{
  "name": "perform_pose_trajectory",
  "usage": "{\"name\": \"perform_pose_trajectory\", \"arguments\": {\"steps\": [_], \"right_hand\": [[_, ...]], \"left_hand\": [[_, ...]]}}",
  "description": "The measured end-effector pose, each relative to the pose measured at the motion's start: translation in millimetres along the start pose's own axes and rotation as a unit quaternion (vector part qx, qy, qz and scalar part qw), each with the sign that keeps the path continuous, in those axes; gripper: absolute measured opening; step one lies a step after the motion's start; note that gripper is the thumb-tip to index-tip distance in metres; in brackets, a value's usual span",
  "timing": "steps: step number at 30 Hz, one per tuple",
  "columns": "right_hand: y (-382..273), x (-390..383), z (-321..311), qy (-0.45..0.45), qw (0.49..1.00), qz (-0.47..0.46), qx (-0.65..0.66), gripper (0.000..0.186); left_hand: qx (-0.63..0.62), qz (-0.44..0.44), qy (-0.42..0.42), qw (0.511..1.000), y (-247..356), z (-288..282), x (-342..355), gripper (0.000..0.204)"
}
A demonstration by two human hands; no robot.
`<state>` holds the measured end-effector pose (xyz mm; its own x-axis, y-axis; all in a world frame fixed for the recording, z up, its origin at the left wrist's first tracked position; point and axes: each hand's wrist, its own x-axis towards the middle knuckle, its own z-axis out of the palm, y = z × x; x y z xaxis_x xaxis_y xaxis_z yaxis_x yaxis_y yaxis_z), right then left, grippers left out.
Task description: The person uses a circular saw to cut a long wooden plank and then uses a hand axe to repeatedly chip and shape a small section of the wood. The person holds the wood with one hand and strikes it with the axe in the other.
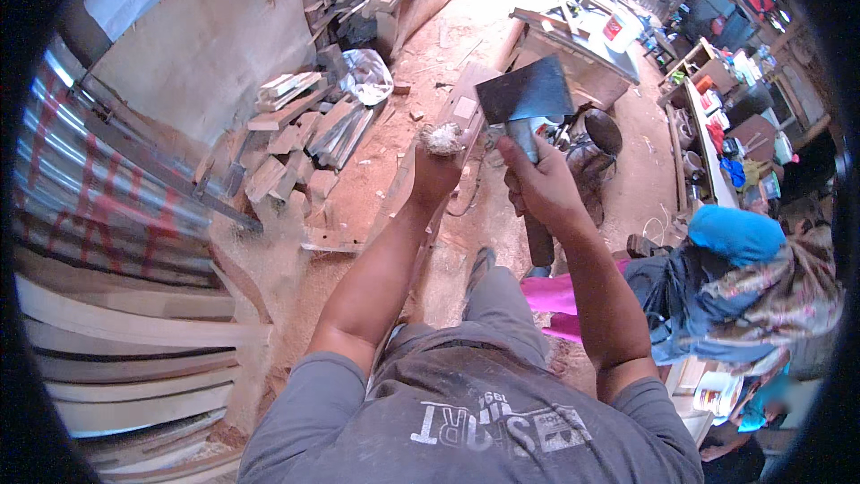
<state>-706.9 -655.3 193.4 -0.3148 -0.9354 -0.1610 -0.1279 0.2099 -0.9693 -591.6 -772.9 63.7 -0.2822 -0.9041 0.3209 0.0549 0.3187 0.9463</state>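
Observation:
My right hand (545,184) is closed around a hand tool with a wide, flat, dark metal blade (526,91). The blade flares upward from a narrow grey neck, and a brown handle (537,244) sticks out below my fist. To the left, my left hand (436,175) is closed around a pale, ragged fibrous wad (442,138) that shows above the fingers; its exact kind I cannot make out. Both hands are raised in front of me, apart from each other. A long wooden beam (461,94) runs lengthwise beneath my left hand.
Stacked wood offcuts (291,139) and a clear plastic bag (365,76) lie left of the beam. Curved boards (134,332) are piled at lower left. A wooden workbench (573,58) stands ahead, with a dark round container (598,132) near it. At right is a person in blue headwear (736,231).

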Motion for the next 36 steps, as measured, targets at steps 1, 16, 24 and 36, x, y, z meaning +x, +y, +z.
{"name": "perform_pose_trajectory", "arguments": {"steps": [1, 16, 24, 36], "right_hand": [[2.1, 10.1, -3.3, -0.006, 1.000, 0.009, 0.018, 0.029], [156.2, 316.1, -139.5, -0.063, 0.995, -0.069, -0.036, 0.046], [141.7, 389.7, -117.1, -0.165, 0.983, 0.019, -0.076, 0.036], [134.2, 420.9, -84.8, -0.302, 0.946, -0.054, -0.101, 0.022]], "left_hand": [[0.035, 0.027, 0.017, 0.999, -6.0, -6.9, 0.9, 0.022], [0.441, -0.241, 0.049, 0.863, 44.5, -45.5, 2.4, 0.084], [0.416, -0.470, 0.107, 0.771, 13.3, -35.0, -131.9, 0.116], [0.402, -0.459, 0.227, 0.759, 32.6, -56.5, -125.8, 0.101]]}}
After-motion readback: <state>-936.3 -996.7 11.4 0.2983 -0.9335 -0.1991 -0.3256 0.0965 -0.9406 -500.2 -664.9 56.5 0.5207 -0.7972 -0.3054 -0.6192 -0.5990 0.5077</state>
